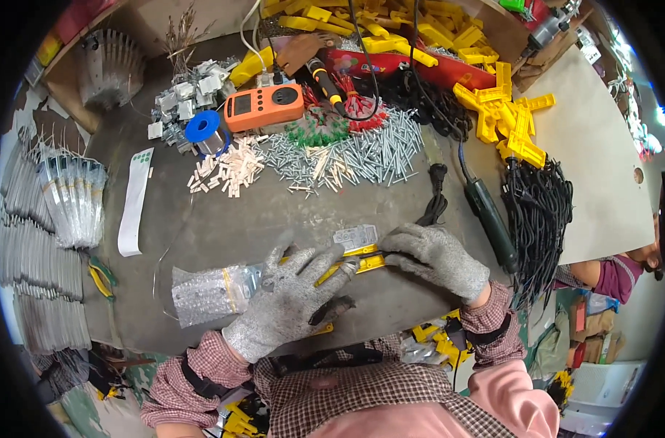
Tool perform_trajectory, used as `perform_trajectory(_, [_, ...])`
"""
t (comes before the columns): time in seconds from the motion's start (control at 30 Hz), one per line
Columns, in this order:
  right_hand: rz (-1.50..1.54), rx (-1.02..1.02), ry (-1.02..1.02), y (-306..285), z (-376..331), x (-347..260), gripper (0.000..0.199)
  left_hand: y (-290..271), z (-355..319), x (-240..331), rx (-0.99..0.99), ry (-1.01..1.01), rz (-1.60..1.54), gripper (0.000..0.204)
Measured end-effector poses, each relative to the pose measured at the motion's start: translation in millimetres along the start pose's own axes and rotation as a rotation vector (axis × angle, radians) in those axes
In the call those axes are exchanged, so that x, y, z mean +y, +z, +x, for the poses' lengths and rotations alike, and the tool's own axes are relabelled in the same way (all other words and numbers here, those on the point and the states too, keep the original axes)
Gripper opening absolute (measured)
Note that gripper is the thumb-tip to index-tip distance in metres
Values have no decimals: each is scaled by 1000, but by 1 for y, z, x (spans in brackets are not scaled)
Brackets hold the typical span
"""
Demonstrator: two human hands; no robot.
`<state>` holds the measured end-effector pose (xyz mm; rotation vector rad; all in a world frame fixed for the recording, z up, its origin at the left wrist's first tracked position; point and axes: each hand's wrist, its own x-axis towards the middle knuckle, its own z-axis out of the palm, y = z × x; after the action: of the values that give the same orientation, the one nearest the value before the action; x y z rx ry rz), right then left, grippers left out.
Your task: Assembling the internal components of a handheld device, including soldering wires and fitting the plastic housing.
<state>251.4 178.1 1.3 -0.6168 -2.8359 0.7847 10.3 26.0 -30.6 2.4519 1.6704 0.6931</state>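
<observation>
Just in front of me lies a slim yellow plastic casing (370,263), with dark parts along its inside. My left hand (285,296), in a grey knit glove with a dark patch, curls its fingers over the casing's left part. At its right end the fingertips of my right hand (438,259), gloved alike, are pressed together, and what they pinch is hidden. Beyond the casing rests a small grey printed piece (355,237). A black cord with a plug (436,191) runs down to beside my right hand. Bubble wrap packages (209,294) lie left of my left hand.
Screws (347,155), pale small blocks (231,166), a solder spool (204,130) and an orange meter (263,107) fill the back. A dark green soldering iron (491,226) hangs at right, near black cords (540,219). Yellow-green pliers (101,279) lie left.
</observation>
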Motion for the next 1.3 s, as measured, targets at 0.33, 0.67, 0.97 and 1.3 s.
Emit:
perform_trajectory(0.33, [-175,0,57,18,-5,-5,26,0,17,1,-155,-12,-53,46])
perform_trajectory(0.67, [-108,263,-42,89,-3,-32,58,-49,24,-23,-29,-340,80,31])
perform_trajectory(0.97, [-111,258,-21,76,9,-44,49,-35,-28,18,-247,-257,62,38])
perform_trajectory(1.3, [-175,93,-72,53,33,-57,27,-27,-36,25,-374,-280,218,74])
